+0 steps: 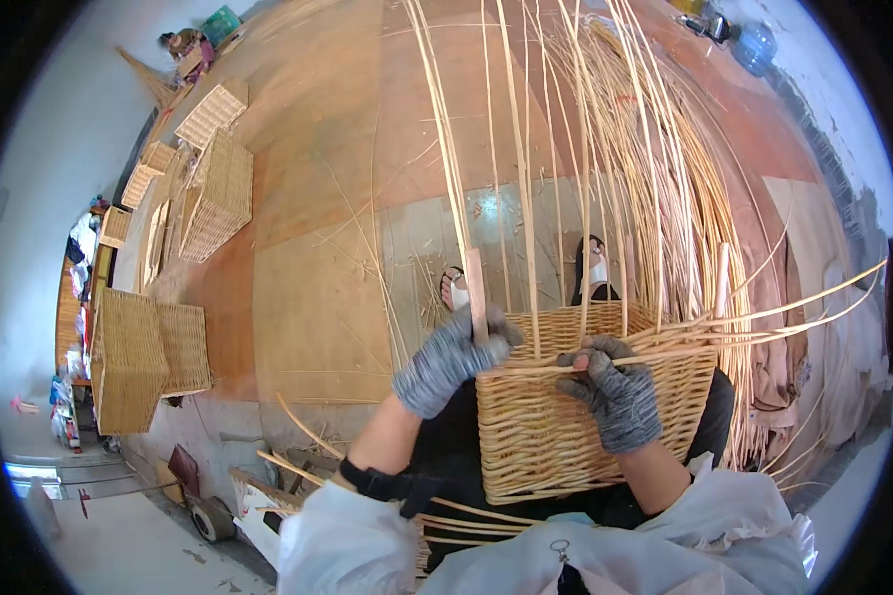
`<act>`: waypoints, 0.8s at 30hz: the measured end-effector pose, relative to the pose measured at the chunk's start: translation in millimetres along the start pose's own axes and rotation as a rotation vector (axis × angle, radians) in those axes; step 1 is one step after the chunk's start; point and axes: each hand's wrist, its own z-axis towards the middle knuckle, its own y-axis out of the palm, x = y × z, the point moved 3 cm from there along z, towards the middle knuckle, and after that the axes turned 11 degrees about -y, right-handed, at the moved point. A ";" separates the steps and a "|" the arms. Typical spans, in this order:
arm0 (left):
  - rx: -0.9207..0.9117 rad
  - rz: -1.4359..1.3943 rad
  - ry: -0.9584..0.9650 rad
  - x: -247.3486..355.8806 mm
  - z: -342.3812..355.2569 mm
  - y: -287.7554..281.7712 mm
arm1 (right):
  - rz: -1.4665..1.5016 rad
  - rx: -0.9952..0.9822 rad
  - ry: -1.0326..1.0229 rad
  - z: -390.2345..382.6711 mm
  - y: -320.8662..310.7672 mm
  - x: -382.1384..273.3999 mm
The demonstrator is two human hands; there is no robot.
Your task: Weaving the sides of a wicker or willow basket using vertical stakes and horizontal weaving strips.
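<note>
A partly woven wicker basket (585, 426) sits on my lap, with long upright rods rising from it and several pale weaving rods (804, 302) sticking out to the right. My left hand (449, 355), in a grey knit glove, is closed round the base of a flat wooden corner stake (474, 278) at the basket's upper left corner. My right hand (610, 395), gloved with bare fingertips, pinches the weaving rods along the front top edge. My sandalled feet show beyond the basket.
A big bundle of long rods (700, 198) lies at the right. Finished baskets (213, 193) (129, 357) line the left wall. A water jug (755, 50) stands at the back right, and a person (187, 50) is at the far upper left. Loose offcuts lie on the boarded floor (318, 268).
</note>
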 end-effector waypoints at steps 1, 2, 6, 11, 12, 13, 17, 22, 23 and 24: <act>-0.079 0.061 -0.075 13.7 -10.8 2.1 | 0.002 0.010 0.006 -0.5 1.0 -2.0; -0.074 0.055 -0.066 13.3 -10.3 -0.1 | -0.005 0.001 0.004 -1.0 0.7 -1.2; -0.045 0.380 -0.072 20.1 -11.0 -3.8 | 0.044 -0.054 -0.014 -3.9 -1.1 1.5; -0.206 0.481 -0.335 25.6 -11.1 -7.7 | 0.057 -0.067 -0.024 -5.4 -5.4 -1.9; -0.273 0.323 -0.405 27.0 -10.0 -7.1 | 0.070 -0.068 -0.023 -4.3 -5.1 -3.4; -0.259 0.400 -0.417 23.8 -6.7 -8.1 | 0.066 -0.043 -0.012 -3.3 -7.2 -2.6; -0.238 0.310 -0.357 30.2 -0.6 -10.3 | 0.002 -0.012 -0.017 3.7 -19.8 -10.1; -0.301 0.697 -0.364 32.8 8.0 -10.9 | -0.239 0.027 -0.315 5.7 -36.7 -41.7; -0.230 0.738 -0.363 33.4 6.8 -12.5 | -0.324 -0.133 -0.487 12.6 -26.6 -49.6; -0.158 0.778 -0.362 31.7 6.4 -14.3 | -0.335 -0.128 -0.482 18.2 -17.9 -54.7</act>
